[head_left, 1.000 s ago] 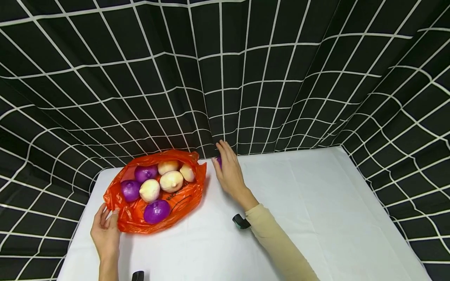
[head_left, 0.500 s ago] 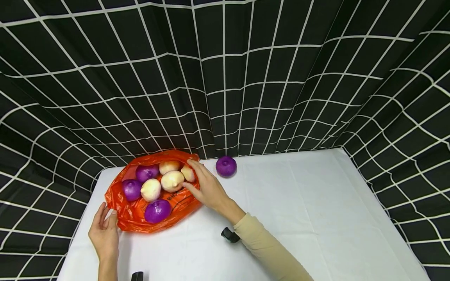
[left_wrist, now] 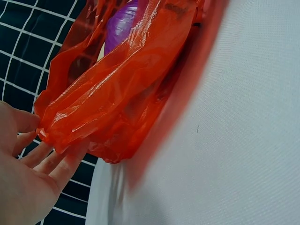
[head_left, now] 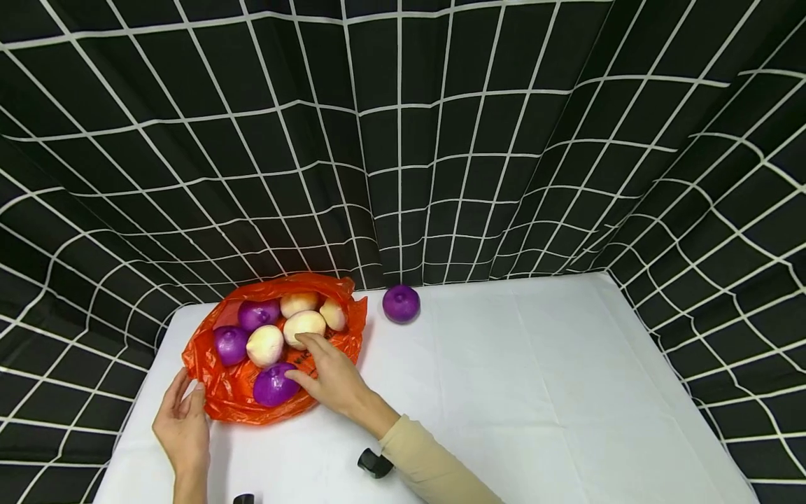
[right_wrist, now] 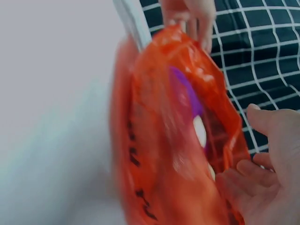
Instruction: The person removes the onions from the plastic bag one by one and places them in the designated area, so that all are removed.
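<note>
An orange-red plastic bag [head_left: 196,353] lies with its mouth wide, holding purple and whitish onions. My left hand [head_left: 182,428] pinches the bag's left edge between thumb and fingers, as the left wrist view of the hand [left_wrist: 28,173] shows. Over the bag's front right side is my right hand [head_left: 336,381], fingers apart. Its thumb overlaps the front purple onion [head_left: 271,386] and its fingertips overlap a white onion [head_left: 303,326]. In the right wrist view the right hand [right_wrist: 274,173] reaches across the rim, holding nothing visible.
One purple onion [head_left: 401,304] sits outside the bag, near the back edge of the white-covered table [head_left: 504,364]. A black curtain with a white grid [head_left: 466,175] rises behind and along both sides.
My right hand has left the purple onion at the back, which stays on the table, and has moved left and forward over the bag. The left hand keeps its place at the bag's edge.
</note>
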Demonstrator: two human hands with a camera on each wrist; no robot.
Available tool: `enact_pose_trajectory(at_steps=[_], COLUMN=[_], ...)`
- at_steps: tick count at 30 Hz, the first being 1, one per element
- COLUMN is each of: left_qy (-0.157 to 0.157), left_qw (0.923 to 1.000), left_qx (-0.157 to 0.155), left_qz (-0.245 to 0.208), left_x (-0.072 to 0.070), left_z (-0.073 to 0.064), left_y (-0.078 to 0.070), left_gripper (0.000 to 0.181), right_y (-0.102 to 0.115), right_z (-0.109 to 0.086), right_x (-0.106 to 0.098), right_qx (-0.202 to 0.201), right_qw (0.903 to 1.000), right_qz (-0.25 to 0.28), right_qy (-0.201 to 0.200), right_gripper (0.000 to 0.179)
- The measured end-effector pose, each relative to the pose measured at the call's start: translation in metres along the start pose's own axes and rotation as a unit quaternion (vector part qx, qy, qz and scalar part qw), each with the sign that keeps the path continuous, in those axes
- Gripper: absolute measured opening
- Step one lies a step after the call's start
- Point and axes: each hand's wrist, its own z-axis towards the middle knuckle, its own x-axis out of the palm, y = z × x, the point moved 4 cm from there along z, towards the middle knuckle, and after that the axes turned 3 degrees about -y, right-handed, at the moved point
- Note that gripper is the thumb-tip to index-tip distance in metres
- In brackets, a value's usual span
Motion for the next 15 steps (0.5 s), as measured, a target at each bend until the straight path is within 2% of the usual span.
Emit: enact_pose_trajectory(at_steps=[4,5,6,9,11,13,15], left_qy=[0.005,0.005,0.002,-0.003,-0.004,0.000,0.001], left_qw=[0.9997,0.9998,0.9996,0.9997,0.9995,0.9998,0.9998], left_qx=[0.017,0.017,0.010,-0.009,-0.016,-0.012,-0.008], left_qz=[-0.018,-0.011,-0.025,-0.022,-0.026,-0.016,-0.018], left_x=[-0.008,-0.008,-0.006,0.002,0.005,0.004,-0.001], left_z=[0.011,0.011,0.010,0.001,-0.002,-0.001,0.006], left_y=[0.024,0.022,0.020,0.000,-0.005,0.001,0.018], left_gripper=[0.040,0.040,0.040,0.038,0.037,0.036,0.036], right_y=[0.003,0.003,0.003,0.003,0.004,0.005,0.007], right_z=[-0.002,-0.003,-0.004,-0.006,-0.006,-0.008,-0.008], right_x=[0.018,0.021,0.025,0.034,0.039,0.044,0.049], right_qx=[0.011,0.013,0.018,0.041,0.055,0.064,0.064], right_qw=[0.9996,0.9996,0.9996,0.9990,0.9981,0.9971,0.9963], right_qz=[-0.017,-0.019,-0.017,-0.018,-0.023,-0.036,-0.045], right_qy=[0.019,0.016,0.012,0.006,0.011,0.023,0.035], right_gripper=[0.062,0.061,0.061,0.060,0.063,0.067,0.070])
